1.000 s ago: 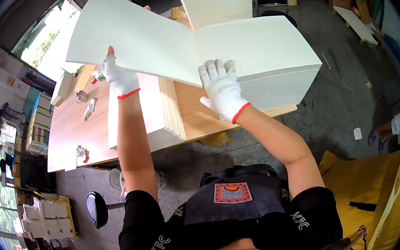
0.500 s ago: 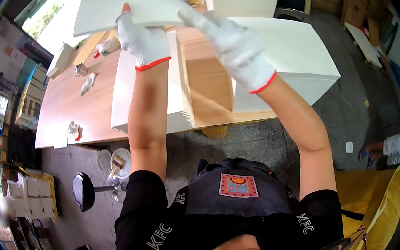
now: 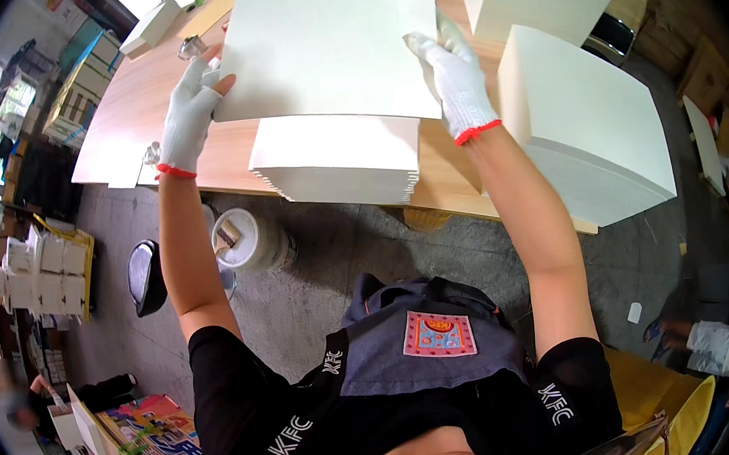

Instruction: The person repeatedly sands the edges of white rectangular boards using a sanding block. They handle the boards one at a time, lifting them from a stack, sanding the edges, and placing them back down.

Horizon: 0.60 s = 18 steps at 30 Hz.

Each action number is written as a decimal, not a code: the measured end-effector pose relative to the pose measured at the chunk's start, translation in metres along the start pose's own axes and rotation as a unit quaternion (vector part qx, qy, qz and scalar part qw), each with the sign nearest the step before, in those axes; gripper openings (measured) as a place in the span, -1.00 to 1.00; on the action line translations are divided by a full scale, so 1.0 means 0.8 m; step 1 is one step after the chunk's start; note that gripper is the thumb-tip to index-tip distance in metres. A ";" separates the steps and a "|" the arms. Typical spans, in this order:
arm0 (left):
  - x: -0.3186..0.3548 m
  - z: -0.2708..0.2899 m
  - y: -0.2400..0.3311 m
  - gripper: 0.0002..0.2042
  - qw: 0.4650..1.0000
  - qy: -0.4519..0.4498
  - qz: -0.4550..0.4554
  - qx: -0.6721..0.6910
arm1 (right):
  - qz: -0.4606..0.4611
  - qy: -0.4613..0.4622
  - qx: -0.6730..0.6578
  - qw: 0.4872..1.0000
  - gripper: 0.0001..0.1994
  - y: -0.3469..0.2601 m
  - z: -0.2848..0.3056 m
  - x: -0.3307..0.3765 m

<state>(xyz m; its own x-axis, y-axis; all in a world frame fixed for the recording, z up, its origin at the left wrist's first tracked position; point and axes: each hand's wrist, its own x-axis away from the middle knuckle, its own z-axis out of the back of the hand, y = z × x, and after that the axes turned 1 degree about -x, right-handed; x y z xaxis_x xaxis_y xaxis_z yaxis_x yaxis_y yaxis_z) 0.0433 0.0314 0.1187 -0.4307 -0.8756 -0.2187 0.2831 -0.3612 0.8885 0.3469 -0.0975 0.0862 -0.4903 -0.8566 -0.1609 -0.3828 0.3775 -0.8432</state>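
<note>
Two side edges of one white sheet (image 3: 328, 45) are in my hold: my left grip (image 3: 190, 112) is closed on the left edge, with bare tips showing past the glove, and my right grip (image 3: 458, 80) is closed on the right edge, thumb laid over the upper face, the other fingers beside the border and partly hidden. The sheet spans the whole space between my hands, straight ahead of me and raised over the bench (image 3: 119, 133). Its near edge runs crosswise and its sides lead away from me; the far end passes out of view, so I cannot tell which way its longer side lies. What I judge to matter most is how that near edge sits against the middle stack (image 3: 334, 146), whose front part shows uncovered on my side while the sheet hides the rest. As I look down, the two edges are nearly parallel, and the sheet reaches past the stack to left and right; how much air is between them I cannot tell. Neither grip is plainly nearer to that stack, but my right one is much the nearer to the thick white pile (image 3: 584, 116) farther right, well apart from the left one
</note>
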 end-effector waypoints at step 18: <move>0.083 -0.008 -0.075 -0.60 0.933 -0.098 0.067 -0.340 | 0.111 -0.255 0.728 0.627 -0.42 0.024 0.050 0.081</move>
<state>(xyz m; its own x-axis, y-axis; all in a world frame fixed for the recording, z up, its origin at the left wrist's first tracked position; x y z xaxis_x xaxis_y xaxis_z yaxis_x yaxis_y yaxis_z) 0.0034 -0.0070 0.0479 -0.4822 -0.8759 0.0134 0.7947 -0.4310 0.4274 0.3392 -0.1595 0.0393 0.0512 -0.9810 -0.1871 0.9528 0.1042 -0.2852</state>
